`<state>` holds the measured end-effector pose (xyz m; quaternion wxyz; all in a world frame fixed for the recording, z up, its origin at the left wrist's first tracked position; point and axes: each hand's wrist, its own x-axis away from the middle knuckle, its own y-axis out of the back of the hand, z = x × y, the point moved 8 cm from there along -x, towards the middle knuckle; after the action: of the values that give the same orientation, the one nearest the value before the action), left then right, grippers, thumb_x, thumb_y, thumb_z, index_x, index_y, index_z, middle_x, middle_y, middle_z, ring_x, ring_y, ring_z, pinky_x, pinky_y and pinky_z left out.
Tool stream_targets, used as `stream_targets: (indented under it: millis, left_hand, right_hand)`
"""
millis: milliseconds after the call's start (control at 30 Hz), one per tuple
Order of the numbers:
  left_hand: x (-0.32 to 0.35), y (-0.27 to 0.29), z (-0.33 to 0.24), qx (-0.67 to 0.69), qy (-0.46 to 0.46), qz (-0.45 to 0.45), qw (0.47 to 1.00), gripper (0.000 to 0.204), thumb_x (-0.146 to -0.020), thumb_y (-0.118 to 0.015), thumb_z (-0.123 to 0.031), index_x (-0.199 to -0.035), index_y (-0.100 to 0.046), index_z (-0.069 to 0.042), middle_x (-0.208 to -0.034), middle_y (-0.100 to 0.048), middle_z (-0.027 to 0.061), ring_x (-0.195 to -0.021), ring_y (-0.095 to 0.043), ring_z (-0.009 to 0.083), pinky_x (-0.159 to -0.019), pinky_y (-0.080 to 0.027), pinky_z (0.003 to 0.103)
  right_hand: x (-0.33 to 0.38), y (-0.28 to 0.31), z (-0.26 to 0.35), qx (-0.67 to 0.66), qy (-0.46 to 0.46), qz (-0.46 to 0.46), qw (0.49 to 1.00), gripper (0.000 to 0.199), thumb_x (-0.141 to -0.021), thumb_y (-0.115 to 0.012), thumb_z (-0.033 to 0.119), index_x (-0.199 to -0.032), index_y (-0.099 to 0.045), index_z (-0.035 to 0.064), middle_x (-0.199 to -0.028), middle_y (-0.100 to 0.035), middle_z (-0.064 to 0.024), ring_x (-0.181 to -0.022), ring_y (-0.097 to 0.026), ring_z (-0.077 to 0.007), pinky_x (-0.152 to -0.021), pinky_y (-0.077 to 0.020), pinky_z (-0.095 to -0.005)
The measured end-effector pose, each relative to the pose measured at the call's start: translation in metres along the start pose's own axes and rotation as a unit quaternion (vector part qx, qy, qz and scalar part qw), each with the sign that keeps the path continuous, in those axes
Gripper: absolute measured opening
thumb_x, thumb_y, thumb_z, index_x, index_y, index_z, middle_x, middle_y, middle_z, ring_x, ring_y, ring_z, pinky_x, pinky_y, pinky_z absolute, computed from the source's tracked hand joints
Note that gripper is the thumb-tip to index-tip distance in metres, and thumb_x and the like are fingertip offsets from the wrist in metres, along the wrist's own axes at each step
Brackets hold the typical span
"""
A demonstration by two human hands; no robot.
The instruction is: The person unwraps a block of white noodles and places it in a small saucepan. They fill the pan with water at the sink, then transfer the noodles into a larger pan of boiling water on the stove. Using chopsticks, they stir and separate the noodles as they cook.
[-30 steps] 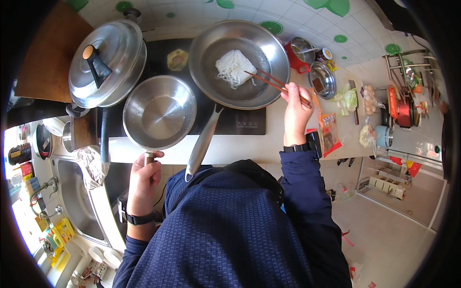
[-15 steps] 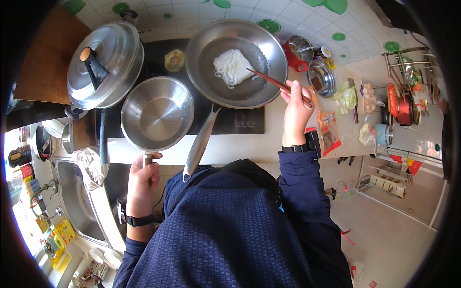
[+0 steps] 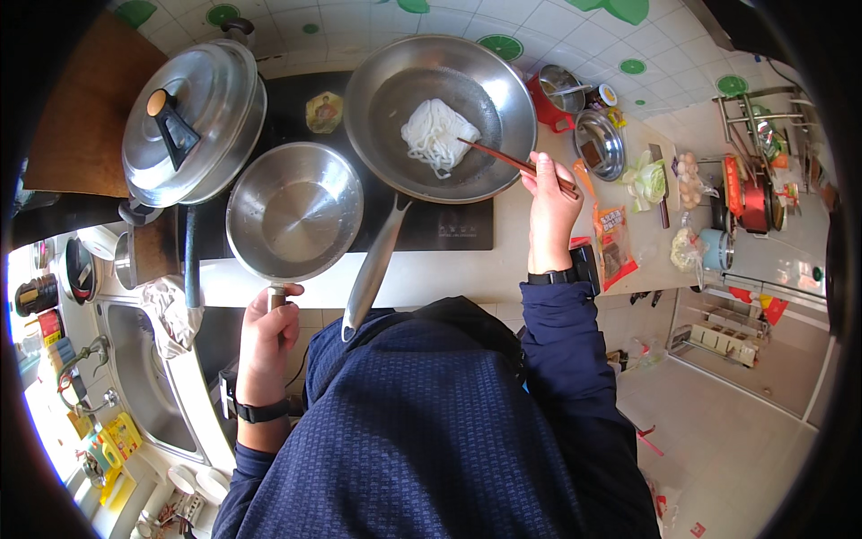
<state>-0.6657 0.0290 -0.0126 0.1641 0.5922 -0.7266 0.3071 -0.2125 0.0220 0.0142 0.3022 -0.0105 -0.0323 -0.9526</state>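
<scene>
Noodles (image 3: pixel 437 135) in pan (image 3: pixel 507 99), chopsticks (image 3: pixel 512 160) in right hand (image 3: pixel 549 202), tips touching

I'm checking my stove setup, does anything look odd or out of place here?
The large frying pan holding white noodles has its long handle jutting past the counter edge toward the person's body. The smaller empty pan looks level; no spill shows.

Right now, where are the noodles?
In the head view, the noodles lie in the big pan at upper centre, touched by the chopsticks.
</scene>
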Motion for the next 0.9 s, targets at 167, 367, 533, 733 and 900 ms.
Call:
stream_targets:
  millis: [167, 367, 533, 733, 900]
  left_hand:
    - [-0.002, 0.001, 0.001, 0.003, 0.005, 0.005, 1.000, 0.025, -0.085, -0.057, -0.006, -0.107, -0.064, 0.003, -0.055, -0.045, -0.0022, -0.042, -0.036, 0.0059, -0.041, -0.029, 0.020]
    - [-0.004, 0.001, 0.000, -0.003, 0.004, 0.008, 1.000, 0.024, -0.085, -0.058, -0.007, -0.106, -0.065, 0.002, -0.055, -0.045, -0.0022, -0.042, -0.037, 0.0058, -0.041, -0.030, 0.020]
    - [-0.006, 0.002, 0.000, -0.001, -0.003, 0.014, 1.000, 0.024, -0.085, -0.058, -0.007, -0.106, -0.065, 0.002, -0.055, -0.045, -0.0022, -0.042, -0.037, 0.0058, -0.041, -0.029, 0.020]
    - [-0.005, 0.006, 0.001, -0.002, 0.000, 0.005, 1.000, 0.023, -0.085, -0.058, -0.007, -0.106, -0.065, 0.002, -0.055, -0.045, -0.0023, -0.042, -0.036, 0.0058, -0.041, -0.029, 0.020]
    - [-0.004, 0.008, 0.002, -0.003, 0.000, -0.001, 1.000, 0.023, -0.085, -0.057, -0.007, -0.106, -0.065, 0.002, -0.055, -0.045, -0.0021, -0.042, -0.036, 0.0061, -0.042, -0.029, 0.020]
  right_hand:
    - [-0.002, 0.007, -0.003, 0.011, 0.007, 0.004, 1.000, 0.023, -0.099, -0.065, 0.017, -0.107, -0.070, -0.0036, -0.105, -0.073, -0.0109, -0.083, -0.068, -0.0133, -0.075, -0.0582, -0.0265]
    - [-0.009, 0.017, -0.004, 0.024, 0.001, -0.002, 1.000, 0.024, -0.099, -0.065, 0.018, -0.109, -0.070, -0.0036, -0.106, -0.073, -0.0109, -0.081, -0.069, -0.0148, -0.074, -0.0578, -0.0265]
    - [-0.013, 0.020, 0.000, 0.035, 0.005, -0.001, 0.999, 0.026, -0.099, -0.065, 0.020, -0.110, -0.070, -0.0035, -0.106, -0.072, -0.0101, -0.079, -0.068, -0.0150, -0.074, -0.0574, -0.0272]
    - [-0.024, 0.023, 0.005, 0.013, 0.005, -0.023, 1.000, 0.022, -0.096, -0.069, 0.017, -0.105, -0.071, -0.0033, -0.098, -0.073, -0.0076, -0.075, -0.067, -0.0119, -0.072, -0.0570, -0.0257]
    - [-0.024, 0.018, 0.012, 0.068, 0.051, 0.011, 0.996, 0.021, -0.096, -0.069, 0.017, -0.101, -0.072, -0.0032, -0.097, -0.072, -0.0070, -0.075, -0.067, -0.0127, -0.072, -0.0577, -0.0263]
